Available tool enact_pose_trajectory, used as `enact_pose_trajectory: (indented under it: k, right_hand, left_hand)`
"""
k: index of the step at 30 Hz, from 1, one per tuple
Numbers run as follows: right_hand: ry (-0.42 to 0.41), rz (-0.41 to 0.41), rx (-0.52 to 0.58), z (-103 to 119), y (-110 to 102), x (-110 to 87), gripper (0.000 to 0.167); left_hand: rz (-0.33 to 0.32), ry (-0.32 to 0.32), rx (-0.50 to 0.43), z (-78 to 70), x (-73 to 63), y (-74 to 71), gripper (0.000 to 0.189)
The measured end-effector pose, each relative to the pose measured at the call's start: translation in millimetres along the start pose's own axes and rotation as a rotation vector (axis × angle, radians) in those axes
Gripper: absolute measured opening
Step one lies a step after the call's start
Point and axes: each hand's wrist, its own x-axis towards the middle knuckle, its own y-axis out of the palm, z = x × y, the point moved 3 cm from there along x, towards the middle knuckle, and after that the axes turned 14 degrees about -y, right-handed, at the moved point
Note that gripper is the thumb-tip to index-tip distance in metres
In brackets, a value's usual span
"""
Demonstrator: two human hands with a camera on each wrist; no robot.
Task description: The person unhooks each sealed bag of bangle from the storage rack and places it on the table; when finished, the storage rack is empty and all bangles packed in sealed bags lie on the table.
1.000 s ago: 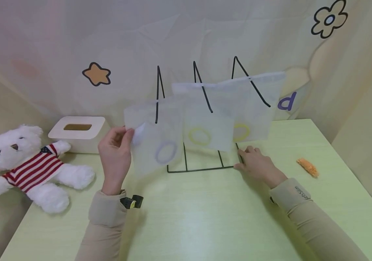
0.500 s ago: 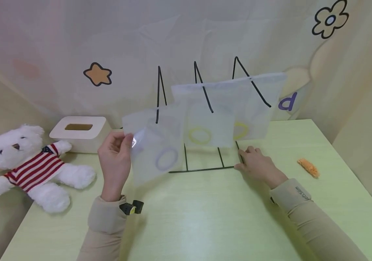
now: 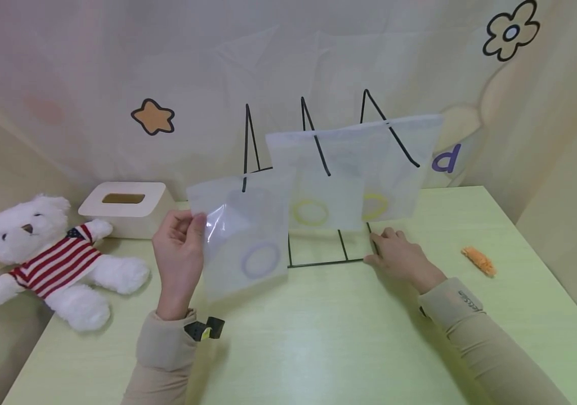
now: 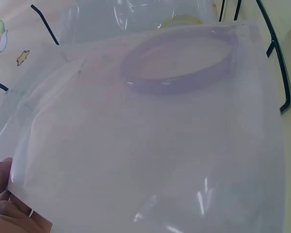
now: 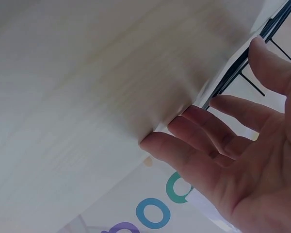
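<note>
My left hand (image 3: 179, 253) pinches the left edge of a translucent plastic bag (image 3: 227, 247) between thumb and fingers. Inside it lies a pale purple ring (image 3: 260, 260), also visible through the plastic in the left wrist view. The bag's top edge meets the left arm of a black wire display rack (image 3: 246, 140), close to the tip. Two more bags hang from the other arms, each with a yellow ring (image 3: 311, 212) showing. With thumb and index finger, my right hand (image 3: 402, 256) holds the rack's base at its front right corner; in the right wrist view other fingertips (image 5: 150, 141) touch the tabletop.
On the left a white teddy bear (image 3: 50, 259) in a striped shirt sits beside a white tissue box (image 3: 126, 208). A small fuzzy orange thing (image 3: 478, 261) lies at the right on the light green table (image 3: 318, 349). A printed curtain stands behind.
My left hand has drawn the purple-ring bag slightly down and toward me along the left arm, to near its tip. My right hand stays at the rack's corner.
</note>
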Motion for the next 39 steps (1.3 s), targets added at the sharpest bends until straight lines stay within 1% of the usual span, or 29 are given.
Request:
enact_pose_trajectory:
  k: [6,12,21,30,39]
  right_hand:
    - [-0.003,-0.001,0.001,1,-1,-0.4,0.062]
    - [0.002,0.003,0.0,0,0,-0.1,0.063]
    - [0.004,-0.013,0.005,1,0,-0.1,0.061]
    - [0.008,-0.006,0.009,0,0,0.3,0.062]
    - [0.017,0.004,0.015,0,0,0.6,0.063]
  left_hand:
    - [0.003,0.0,-0.02,-4.1,-3.2,-1.6,0.014]
    - [-0.001,-0.009,-0.028,-3.2,-5.9,-3.3,0.017]
    - [0.0,-0.019,-0.011,-3.4,-11.4,-7.6,0.018]
    - [-0.002,-0.002,-0.007,-5.2,-15.0,-9.6,0.017]
    - [0.003,0.035,-0.005,-7.6,-18.3,-12.0,0.017]
